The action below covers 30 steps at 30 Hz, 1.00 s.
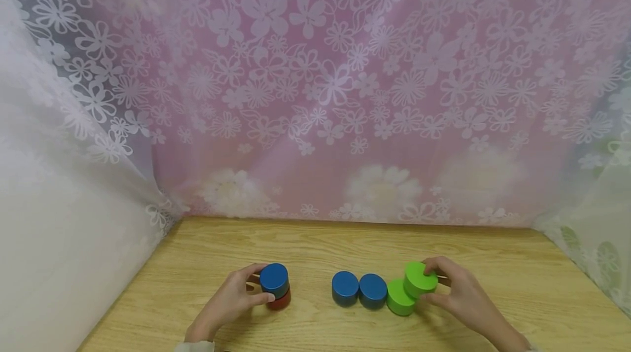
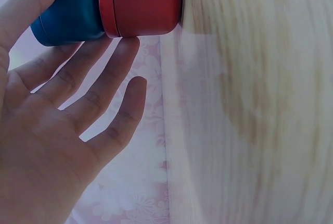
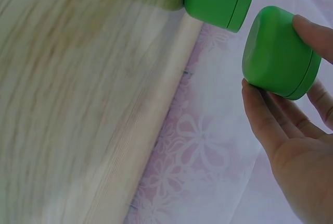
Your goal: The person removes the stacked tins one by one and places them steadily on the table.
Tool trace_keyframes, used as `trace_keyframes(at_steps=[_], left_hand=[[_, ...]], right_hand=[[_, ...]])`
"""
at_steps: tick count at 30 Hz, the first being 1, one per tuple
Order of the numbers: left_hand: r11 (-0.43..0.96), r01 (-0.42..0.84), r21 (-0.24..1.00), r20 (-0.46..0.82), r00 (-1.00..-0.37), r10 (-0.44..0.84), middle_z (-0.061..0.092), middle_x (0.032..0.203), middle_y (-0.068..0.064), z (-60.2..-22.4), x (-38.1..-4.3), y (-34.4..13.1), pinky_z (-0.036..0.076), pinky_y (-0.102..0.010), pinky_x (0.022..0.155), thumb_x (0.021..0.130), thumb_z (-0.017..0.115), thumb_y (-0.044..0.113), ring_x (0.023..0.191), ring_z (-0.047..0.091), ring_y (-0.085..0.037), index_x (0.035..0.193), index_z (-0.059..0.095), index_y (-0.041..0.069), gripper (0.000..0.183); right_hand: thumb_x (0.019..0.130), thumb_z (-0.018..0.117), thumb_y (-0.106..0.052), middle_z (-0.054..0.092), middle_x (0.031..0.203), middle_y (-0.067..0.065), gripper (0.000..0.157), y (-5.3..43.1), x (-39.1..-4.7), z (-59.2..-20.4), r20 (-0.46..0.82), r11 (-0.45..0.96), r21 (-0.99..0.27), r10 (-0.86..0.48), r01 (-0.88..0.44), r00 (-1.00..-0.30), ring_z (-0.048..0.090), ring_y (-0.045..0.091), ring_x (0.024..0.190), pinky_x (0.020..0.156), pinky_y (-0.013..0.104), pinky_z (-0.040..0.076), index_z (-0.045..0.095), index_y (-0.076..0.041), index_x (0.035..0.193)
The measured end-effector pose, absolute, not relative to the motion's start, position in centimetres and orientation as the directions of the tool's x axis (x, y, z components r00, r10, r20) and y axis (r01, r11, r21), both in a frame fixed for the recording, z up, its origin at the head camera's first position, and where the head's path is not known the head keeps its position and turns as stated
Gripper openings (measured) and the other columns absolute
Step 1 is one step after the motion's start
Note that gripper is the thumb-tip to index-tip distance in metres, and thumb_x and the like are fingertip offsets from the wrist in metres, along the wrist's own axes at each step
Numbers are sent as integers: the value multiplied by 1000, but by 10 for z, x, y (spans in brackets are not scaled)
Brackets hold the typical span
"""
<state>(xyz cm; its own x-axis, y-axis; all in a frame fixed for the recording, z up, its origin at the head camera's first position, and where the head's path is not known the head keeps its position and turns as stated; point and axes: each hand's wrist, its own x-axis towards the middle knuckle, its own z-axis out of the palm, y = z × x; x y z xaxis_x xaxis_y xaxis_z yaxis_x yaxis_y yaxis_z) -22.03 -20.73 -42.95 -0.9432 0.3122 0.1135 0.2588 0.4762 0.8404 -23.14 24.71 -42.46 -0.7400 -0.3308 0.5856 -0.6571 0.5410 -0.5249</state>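
On the left, my left hand (image 1: 231,300) grips a small round blue tin (image 1: 274,280) between thumb and fingers. Directly under it is a red tin (image 2: 145,5), which stands on the table; one fingertip reaches its side. My right hand (image 1: 460,294) pinches a lidded green tin (image 3: 281,52), slightly tilted and raised off the table. Below and to its left, a second green tin (image 1: 400,298) stands on the wood, partly overlapped by the held one in the head view.
Two blue tins, a left one (image 1: 345,288) and a right one (image 1: 373,290), stand side by side between my hands, the right one beside the standing green tin. The wooden table (image 1: 315,242) ends at a pink floral curtain (image 1: 345,122); a pale sheet (image 1: 74,204) hangs at the left.
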Motion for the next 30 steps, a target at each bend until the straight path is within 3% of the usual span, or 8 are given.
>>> trace_keyframes(at_steps=[30], left_hand=[[481,264,836,111,-940,323,64,126,-16,-430,-222,-209,56,-49,88,87,83,20,105,64,-31,136,57,-4,61]], right_hand=[[57,92,11,67,105,12,53,265,-225,-433,579,566,-522,-314,-638,-752,60,-3,95,77,18,56,61,-10,95]])
